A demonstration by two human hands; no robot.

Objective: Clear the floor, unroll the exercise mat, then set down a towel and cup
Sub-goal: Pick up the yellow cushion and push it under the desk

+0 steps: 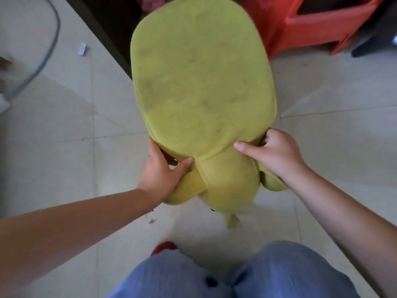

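Hands grip a large yellow-green plush toy [202,82] above the pale tiled floor [64,117]. Left hand [159,175] pinches the fabric near its lower seam, thumb on top; right hand [272,153] clutches the opposite edge, fingers curled under. Behind it stands a red plastic stool [311,24]. A grey cable [43,54] crosses the floor at left.

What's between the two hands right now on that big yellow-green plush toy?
In the head view, only the yellow-green plush toy itself: its seamed lower edge spans from the left hand to the right hand. Both grip it.
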